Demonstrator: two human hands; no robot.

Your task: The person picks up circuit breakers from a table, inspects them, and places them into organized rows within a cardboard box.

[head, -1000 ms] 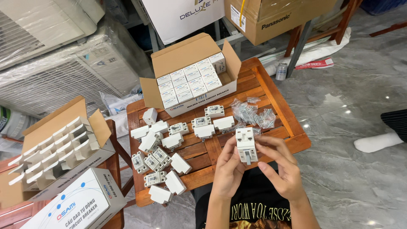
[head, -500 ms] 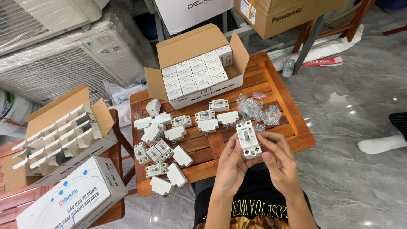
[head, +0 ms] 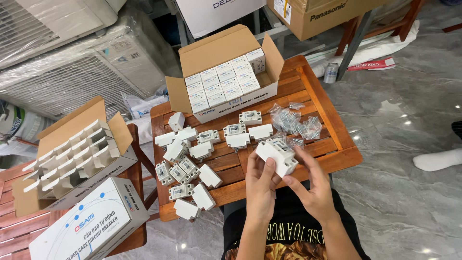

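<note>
Breaker [head: 276, 155], white blocky plastic, held by both hands: left hand [head: 260, 179], right hand [head: 313, 185]; slatted wooden table [head: 332, 135].

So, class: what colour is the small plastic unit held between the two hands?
White, seen in the head view: the plastic unit sits between the left hand and right hand.

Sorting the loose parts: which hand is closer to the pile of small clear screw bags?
Right. The right hand is just below the screw bags, fingers at the white breaker. The left hand holds the breaker from farther left.
</note>
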